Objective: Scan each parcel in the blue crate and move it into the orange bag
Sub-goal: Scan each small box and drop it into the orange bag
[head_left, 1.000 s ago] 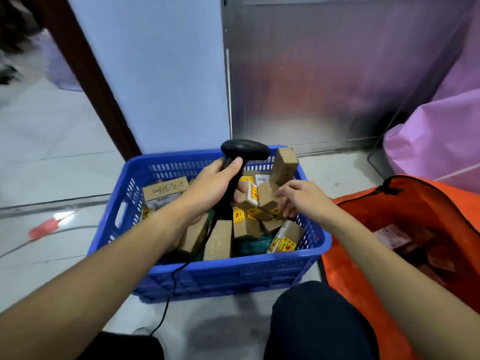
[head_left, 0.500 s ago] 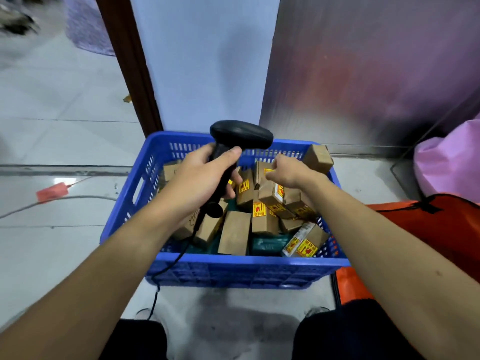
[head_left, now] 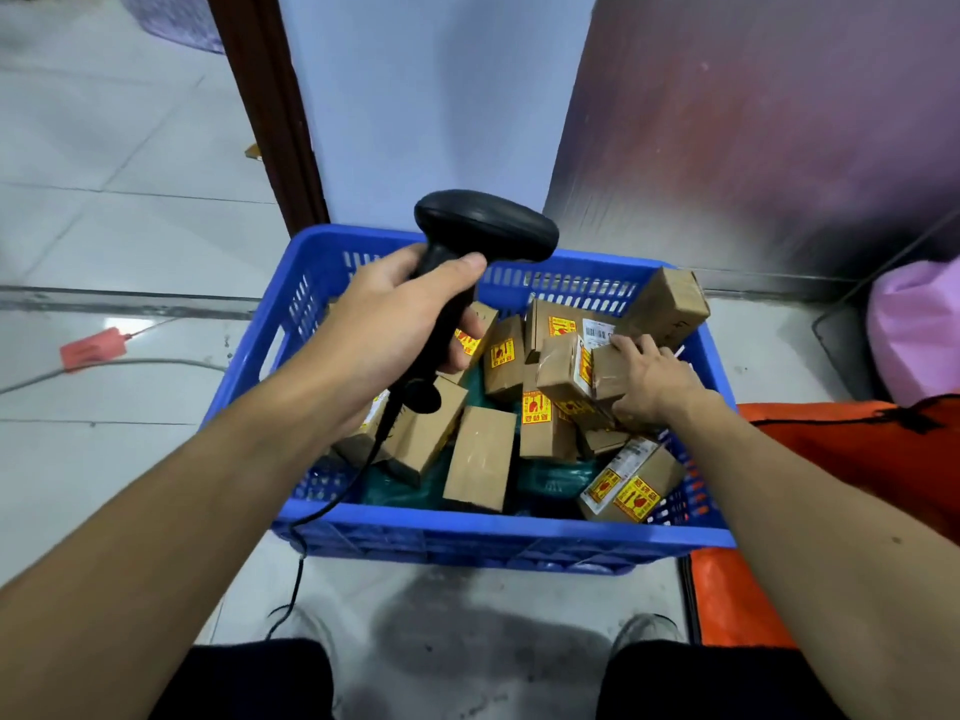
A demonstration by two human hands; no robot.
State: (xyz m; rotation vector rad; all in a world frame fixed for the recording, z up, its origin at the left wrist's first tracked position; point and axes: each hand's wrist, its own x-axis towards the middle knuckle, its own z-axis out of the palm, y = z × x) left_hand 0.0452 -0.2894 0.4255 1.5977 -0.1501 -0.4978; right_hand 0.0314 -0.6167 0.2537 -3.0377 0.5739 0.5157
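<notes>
The blue crate (head_left: 493, 527) sits on the tiled floor (head_left: 104, 200) in front of the person's knees, with a jumble of brown cardboard parcels (head_left: 480, 459) in it, many with yellow and red stickers. Under them lies some green plastic wrapping (head_left: 550, 480). One tall box (head_left: 667, 304) leans against the far right corner of the crate, and a stickered box (head_left: 631, 483) is tilted in the near right corner.

The right hand (head_left: 652, 384) is down in the right side of the pile. Its fingers (head_left: 623, 350) are curled over the top of a small box (head_left: 605, 374) and its thumb is against the near side, so it grips that box, which lies among the others.

The left hand (head_left: 395, 324) is wrapped round the handle of a black scanner (head_left: 485, 226), held above the left half of the crate with its head over the far rim. Its cable (head_left: 298, 574) hangs down over the near rim to the floor.

The orange bag (head_left: 857, 459) lies just to the right of the crate, touching its side. Behind it is a pink bag (head_left: 914, 330), and a red tag (head_left: 93, 348) lies on the floor well to the left.
</notes>
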